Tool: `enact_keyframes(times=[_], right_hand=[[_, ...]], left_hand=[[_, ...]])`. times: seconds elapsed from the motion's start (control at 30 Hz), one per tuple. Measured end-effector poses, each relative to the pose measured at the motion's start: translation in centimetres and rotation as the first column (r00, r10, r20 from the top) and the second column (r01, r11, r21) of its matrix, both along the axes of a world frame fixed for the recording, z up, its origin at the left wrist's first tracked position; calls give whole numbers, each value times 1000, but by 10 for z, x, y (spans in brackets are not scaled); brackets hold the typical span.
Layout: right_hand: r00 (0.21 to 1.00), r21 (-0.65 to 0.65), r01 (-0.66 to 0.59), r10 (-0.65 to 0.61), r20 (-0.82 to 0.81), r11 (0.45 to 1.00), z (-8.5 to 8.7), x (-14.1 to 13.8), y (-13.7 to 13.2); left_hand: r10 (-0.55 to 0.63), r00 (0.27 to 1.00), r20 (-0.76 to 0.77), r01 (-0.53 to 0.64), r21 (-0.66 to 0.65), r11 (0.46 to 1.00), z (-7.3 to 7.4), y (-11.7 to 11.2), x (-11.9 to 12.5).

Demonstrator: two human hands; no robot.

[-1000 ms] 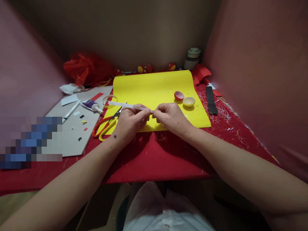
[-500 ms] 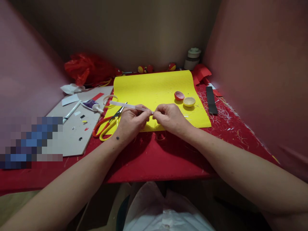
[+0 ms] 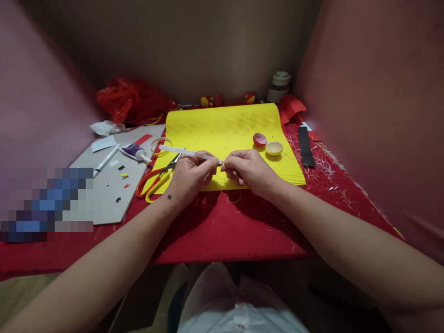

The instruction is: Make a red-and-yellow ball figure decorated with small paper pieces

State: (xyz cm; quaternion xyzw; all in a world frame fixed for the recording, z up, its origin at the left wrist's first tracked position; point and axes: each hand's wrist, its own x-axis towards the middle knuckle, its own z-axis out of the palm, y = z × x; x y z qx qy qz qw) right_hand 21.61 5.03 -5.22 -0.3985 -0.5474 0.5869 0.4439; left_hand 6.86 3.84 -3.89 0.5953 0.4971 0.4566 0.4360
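Around the yellow corrugated sheet (image 3: 215, 127) things lay thick: on its right half sat a red half-shell (image 3: 259, 141) and a yellow half-shell (image 3: 274, 149), and just past its right edge lay a black strip (image 3: 305, 147). To its left was a grey board (image 3: 107, 208) bearing a glue tube (image 3: 134, 151) and small scraps; scissors (image 3: 156, 173) straddled its near left corner, partly hidden by the left hand (image 3: 190, 173). Behind it I saw a crumpled red bag (image 3: 126, 101) and a lidded jar (image 3: 279, 88). Above the sheet's near part, the left hand pinched a narrow white strip (image 3: 180, 150) between thumb and fingers, and the right hand (image 3: 251, 172) had its fingertips closed on the strip's end, the hands almost meeting. Under the sheet the surface (image 3: 225, 231) was covered in red cloth, thread-strewn to the right, with a dim wall (image 3: 208, 41) beyond.
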Motion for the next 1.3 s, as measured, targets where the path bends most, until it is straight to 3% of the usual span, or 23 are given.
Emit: enact_keyframes(times=[0.17,0.63,0.93,1.13,1.3], right_hand=[[1000,-23,5,-5,-6,1000,2,0,0],[998,83,14,-19,62,996,-1,0,-1],[996,85,83,-85,17,993,3,0,-1],[997,56,80,-78,-28,995,3,0,0],[994,84,46,-37,-102,995,5,2,-2]], left_hand=[[-4,1000,-15,4,14,1000,0,0,-1],[-10,999,-36,11,20,1000,3,-1,1],[-71,994,87,72,-8,997,2,1,-1],[-40,994,101,42,-13,999,1,2,-2],[-6,974,226,15,-42,999,1,6,-4]])
